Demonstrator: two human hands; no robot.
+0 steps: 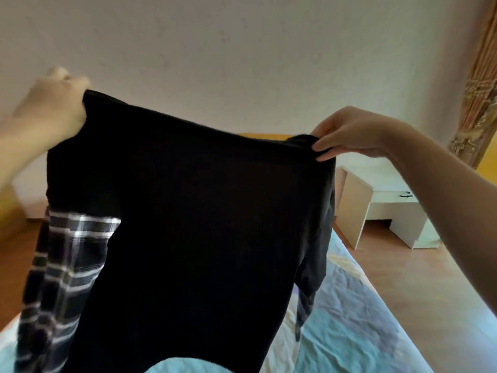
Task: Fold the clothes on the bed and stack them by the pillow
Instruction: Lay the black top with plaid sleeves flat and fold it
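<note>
Up in the air, above the bed (357,316), a black top (193,216) was held spread out by both hands, its upper edge stretched between them and tilted, higher on the left; the left hand (51,106), blurred, was clenched round the top's upper left corner, fingers curled into the cloth; the right hand (352,133) pinched the upper right corner between thumb and fingertips (322,150), the arm reaching in from the right edge; the body of the top hung down in front of the camera and hid most of the bed's middle; a plaid sleeve (59,270), black with white lines, hung down on the left side, and a second sleeve (309,286) drooped on the right, its end just over the bedsheet; the bedsheet was pale blue with lighter patches and creased; beyond the bed, on the wooden floor (403,273), stood a light-coloured bedside cabinet (376,205) against the white wall (242,49); a patterned orange curtain (481,84) hung at the far right.
</note>
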